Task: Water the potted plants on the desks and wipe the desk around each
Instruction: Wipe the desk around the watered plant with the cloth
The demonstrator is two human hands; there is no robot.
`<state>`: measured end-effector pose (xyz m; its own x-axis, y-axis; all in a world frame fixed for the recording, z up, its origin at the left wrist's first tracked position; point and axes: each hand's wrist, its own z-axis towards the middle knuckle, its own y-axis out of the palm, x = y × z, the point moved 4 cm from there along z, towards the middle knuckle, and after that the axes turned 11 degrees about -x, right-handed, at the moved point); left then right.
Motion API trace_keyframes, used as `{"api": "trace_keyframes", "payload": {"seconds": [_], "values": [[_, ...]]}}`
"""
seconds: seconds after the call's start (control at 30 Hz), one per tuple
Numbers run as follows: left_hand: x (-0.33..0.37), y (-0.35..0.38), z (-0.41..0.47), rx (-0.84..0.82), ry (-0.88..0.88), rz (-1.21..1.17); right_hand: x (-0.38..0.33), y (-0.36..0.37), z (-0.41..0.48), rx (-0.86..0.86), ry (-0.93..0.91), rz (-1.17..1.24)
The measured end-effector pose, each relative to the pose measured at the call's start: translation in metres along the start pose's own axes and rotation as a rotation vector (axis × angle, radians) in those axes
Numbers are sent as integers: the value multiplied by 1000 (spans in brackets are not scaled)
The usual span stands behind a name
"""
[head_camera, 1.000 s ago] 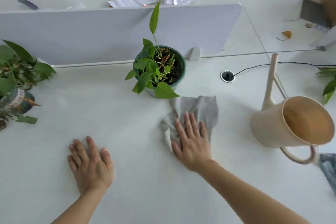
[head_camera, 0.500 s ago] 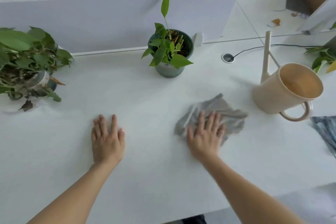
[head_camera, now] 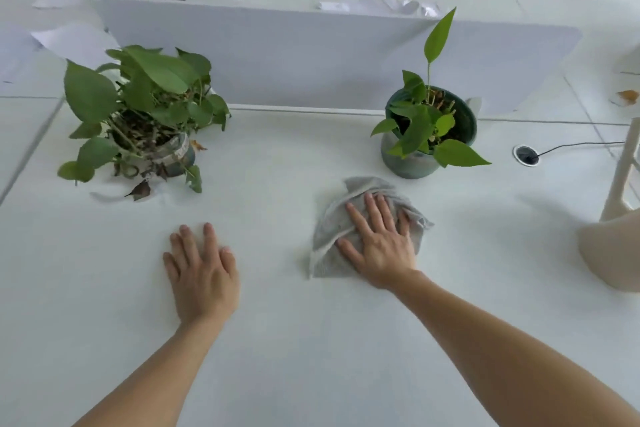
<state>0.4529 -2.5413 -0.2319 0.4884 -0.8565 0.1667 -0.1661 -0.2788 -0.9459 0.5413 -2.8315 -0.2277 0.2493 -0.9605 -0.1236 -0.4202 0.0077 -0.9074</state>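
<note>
Hands [head_camera: 202, 270] [head_camera: 381, 241] flat, cloth [head_camera: 329, 222] half beneath right

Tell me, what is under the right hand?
A crumpled grey cloth lies under the right hand on the white desk. The desk beneath the cloth is covered, unseen.

A grey cloth [head_camera: 349, 218] on a white desk [head_camera: 311, 340]; green leaves in a dark green pot [head_camera: 412, 163]; a beige watering can [head_camera: 613, 253]; a pale grey divider [head_camera: 294, 59]; a black cable [head_camera: 575, 145].
</note>
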Motion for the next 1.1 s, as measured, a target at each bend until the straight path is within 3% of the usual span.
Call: {"api": "trace_keyframes", "payload": {"seconds": [0.23,0.43,0.53,0.73,0.83,0.9,0.97,1.1], "values": [[-4,5,8,46,4,31,-38,-43,125,29,51,29],[-7,10,14,41,-8,65,-34,-79,217,129,335,269],[-7,11,16,32,-16,77,-47,-78,221,110,368,257],[-6,6,16,6,-7,72,-110,-40,135,-60,-168,-35],[-4,4,12,14,-5,62,-73,-28,92,-93,-361,-119],[-1,3,14,11,-5,51,-32,-34,90,-52,-284,-109],[-2,1,14,16,-5,59,-14,-35,90,-4,-92,-58],[-3,0,16,-48,39,48,-47,-20,81,13,203,124]]}}
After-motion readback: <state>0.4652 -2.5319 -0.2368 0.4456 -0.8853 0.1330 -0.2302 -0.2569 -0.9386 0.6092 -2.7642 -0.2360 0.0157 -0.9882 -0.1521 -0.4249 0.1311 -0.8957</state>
